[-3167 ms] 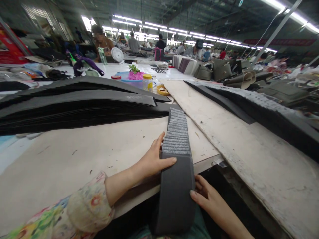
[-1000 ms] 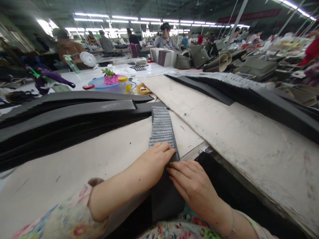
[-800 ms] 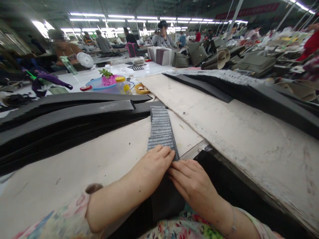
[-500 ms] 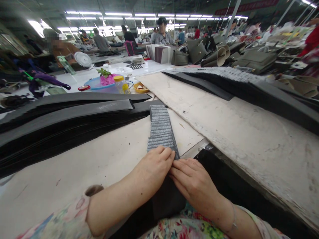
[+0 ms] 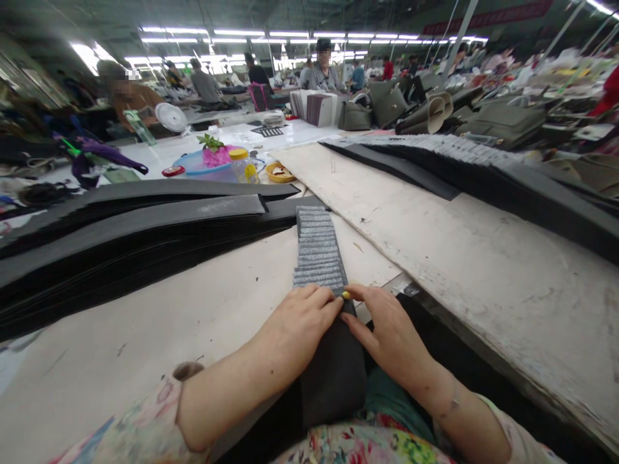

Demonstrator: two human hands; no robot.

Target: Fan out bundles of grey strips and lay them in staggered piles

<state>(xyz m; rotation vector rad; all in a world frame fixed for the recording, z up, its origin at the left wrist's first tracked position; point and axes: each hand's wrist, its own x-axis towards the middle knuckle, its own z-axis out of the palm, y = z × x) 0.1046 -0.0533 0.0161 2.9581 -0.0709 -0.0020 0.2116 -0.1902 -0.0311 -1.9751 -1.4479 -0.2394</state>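
A row of overlapping dark strips with fuzzy grey ends (image 5: 319, 248) runs toward me over the pale board. My left hand (image 5: 302, 322) lies across the near end of the row, its fingers bent and pressed on the top dark strip (image 5: 336, 374), which hangs down toward my lap. Just right of it, my right hand (image 5: 384, 325) has thumb and forefinger apart at the strip's right edge. Something small and yellow (image 5: 346, 294) shows at the tip of its forefinger. The left fingertips are partly hidden against the strip.
Stacks of long dark strips (image 5: 145, 225) lie at the left, and another stack (image 5: 483, 167) at the right on a raised pale board (image 5: 435, 238). Behind are a yellow-lidded jar (image 5: 242, 166), a yellow bowl (image 5: 279, 172), a pink flower pot and dark bags. People sit farther back.
My right hand has opened, its forefinger lifting away from the thumb, and the small yellow thing now shows. My left hand stays on the strips. The whole view has shifted slightly.
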